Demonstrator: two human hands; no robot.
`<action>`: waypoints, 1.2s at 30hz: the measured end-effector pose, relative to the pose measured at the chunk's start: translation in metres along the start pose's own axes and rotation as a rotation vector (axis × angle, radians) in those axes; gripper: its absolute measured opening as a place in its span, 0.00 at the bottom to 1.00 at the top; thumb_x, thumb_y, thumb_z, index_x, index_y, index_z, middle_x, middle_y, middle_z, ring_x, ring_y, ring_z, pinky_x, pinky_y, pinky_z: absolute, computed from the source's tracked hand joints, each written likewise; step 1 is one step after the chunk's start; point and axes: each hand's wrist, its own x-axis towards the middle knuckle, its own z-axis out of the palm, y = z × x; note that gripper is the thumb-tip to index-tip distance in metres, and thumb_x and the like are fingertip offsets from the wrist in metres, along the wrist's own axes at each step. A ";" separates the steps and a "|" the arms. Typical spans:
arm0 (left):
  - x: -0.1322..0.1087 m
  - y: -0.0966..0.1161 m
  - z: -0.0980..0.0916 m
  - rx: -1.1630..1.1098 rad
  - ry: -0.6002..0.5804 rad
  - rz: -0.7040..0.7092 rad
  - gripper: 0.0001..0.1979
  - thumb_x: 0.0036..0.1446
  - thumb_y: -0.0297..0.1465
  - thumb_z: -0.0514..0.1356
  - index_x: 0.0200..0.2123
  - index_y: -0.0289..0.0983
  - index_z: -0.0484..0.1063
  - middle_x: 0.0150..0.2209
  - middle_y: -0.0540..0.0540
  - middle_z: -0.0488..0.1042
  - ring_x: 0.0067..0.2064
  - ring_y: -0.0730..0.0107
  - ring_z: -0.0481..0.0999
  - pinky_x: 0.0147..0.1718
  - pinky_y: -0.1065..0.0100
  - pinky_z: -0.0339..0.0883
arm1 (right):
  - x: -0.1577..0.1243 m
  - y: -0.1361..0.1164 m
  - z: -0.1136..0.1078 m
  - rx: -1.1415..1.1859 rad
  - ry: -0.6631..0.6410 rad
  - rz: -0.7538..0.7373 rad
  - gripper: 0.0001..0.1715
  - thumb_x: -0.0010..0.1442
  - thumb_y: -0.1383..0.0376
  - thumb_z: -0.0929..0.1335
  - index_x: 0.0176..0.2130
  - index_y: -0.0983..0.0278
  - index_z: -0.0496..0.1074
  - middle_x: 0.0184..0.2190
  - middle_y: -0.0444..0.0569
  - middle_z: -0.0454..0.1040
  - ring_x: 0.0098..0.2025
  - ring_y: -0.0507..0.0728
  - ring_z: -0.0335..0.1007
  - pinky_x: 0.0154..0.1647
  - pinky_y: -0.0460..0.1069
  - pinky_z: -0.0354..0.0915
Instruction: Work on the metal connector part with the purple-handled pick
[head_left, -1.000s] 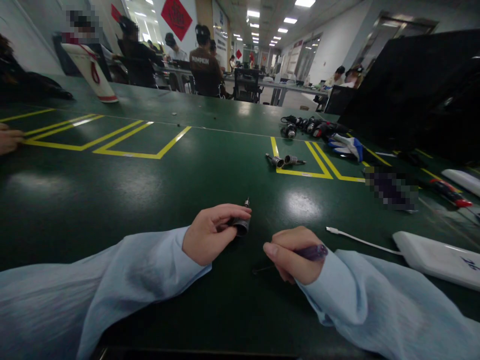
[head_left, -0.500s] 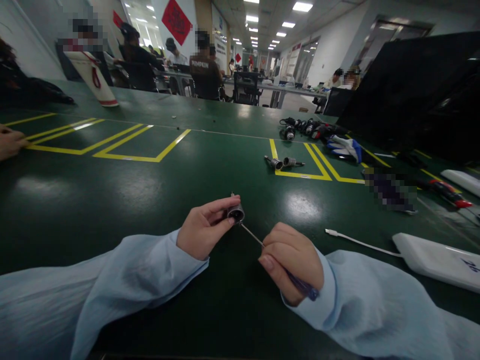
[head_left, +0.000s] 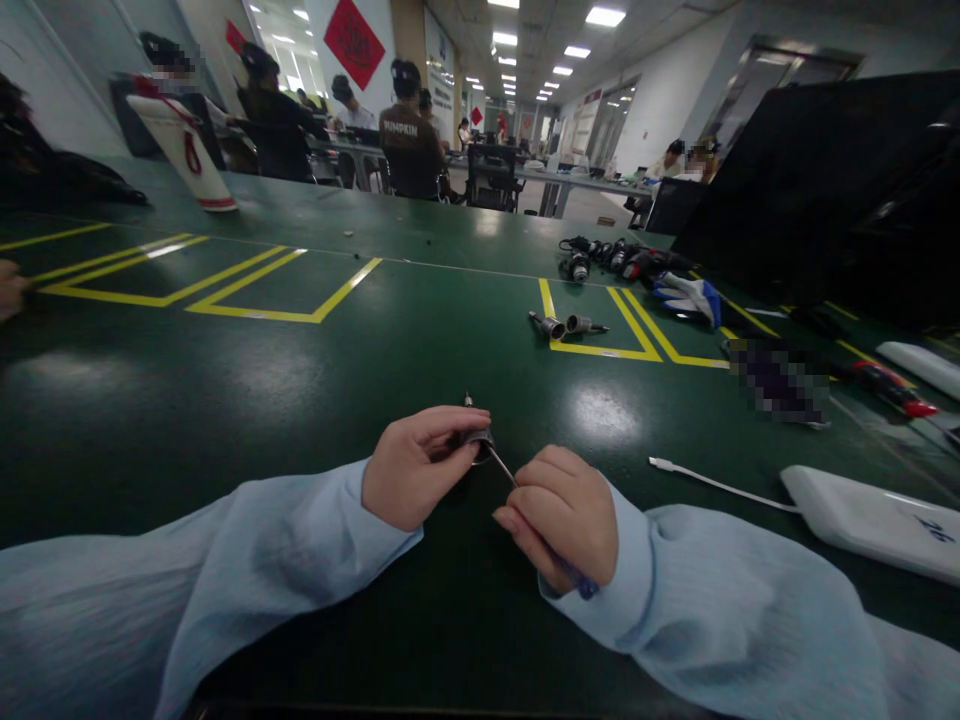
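My left hand (head_left: 420,465) is closed around a small dark metal cylindrical part (head_left: 477,440) with a thin pin sticking out of its far end, held just above the green table (head_left: 225,400). My right hand (head_left: 562,515) grips a thin screwdriver (head_left: 502,467) with a purple handle. The metal shaft runs up and left, and its tip sits in the open end of the part. Both forearms, in light blue sleeves, rest on the table.
Two similar metal parts (head_left: 568,324) lie on a yellow line farther back, with a pile of dark tools (head_left: 611,255) and a blue-white glove (head_left: 690,295) beyond. A white power bank (head_left: 870,520) with a cable (head_left: 712,482) lies right. Another person's hand (head_left: 9,290) is at the left edge.
My right hand turned the screwdriver from lying sideways to pointing at the part, then moved closer until its tip entered the part. My left hand tilted the part's open end toward it.
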 end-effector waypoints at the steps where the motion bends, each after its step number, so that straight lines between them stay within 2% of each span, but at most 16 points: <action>1: 0.001 0.000 0.000 0.019 0.012 0.004 0.12 0.44 0.24 0.59 0.35 0.31 0.75 0.40 0.41 0.76 0.41 0.63 0.76 0.42 0.64 0.72 | 0.000 0.000 0.000 -0.007 -0.002 -0.005 0.18 0.58 0.68 0.60 0.21 0.69 0.68 0.19 0.50 0.66 0.25 0.53 0.58 0.25 0.49 0.56; 9: 0.000 -0.001 0.001 0.090 0.016 0.059 0.12 0.44 0.23 0.56 0.34 0.29 0.75 0.39 0.40 0.77 0.41 0.63 0.76 0.42 0.64 0.71 | 0.000 -0.007 -0.002 -0.019 -0.014 -0.021 0.17 0.57 0.68 0.60 0.21 0.70 0.69 0.18 0.50 0.66 0.25 0.53 0.58 0.25 0.48 0.56; 15: 0.000 -0.002 0.001 0.058 0.006 0.053 0.12 0.44 0.24 0.58 0.35 0.29 0.75 0.39 0.39 0.76 0.41 0.64 0.76 0.41 0.67 0.73 | 0.001 -0.009 0.000 -0.028 0.033 -0.003 0.19 0.58 0.69 0.60 0.20 0.70 0.69 0.18 0.51 0.66 0.24 0.53 0.58 0.24 0.48 0.55; 29: 0.001 -0.002 0.001 0.063 0.011 0.050 0.13 0.44 0.23 0.57 0.35 0.29 0.75 0.40 0.38 0.76 0.41 0.63 0.76 0.42 0.65 0.72 | 0.002 -0.011 -0.003 -0.041 0.008 -0.016 0.18 0.57 0.69 0.60 0.20 0.71 0.70 0.17 0.51 0.66 0.23 0.53 0.59 0.23 0.48 0.56; 36: 0.000 -0.002 0.003 0.048 0.008 0.041 0.12 0.44 0.23 0.58 0.35 0.29 0.75 0.40 0.39 0.76 0.41 0.63 0.76 0.40 0.65 0.73 | 0.004 -0.012 -0.003 -0.043 0.040 -0.001 0.19 0.57 0.70 0.60 0.19 0.72 0.70 0.16 0.51 0.66 0.22 0.53 0.59 0.22 0.48 0.57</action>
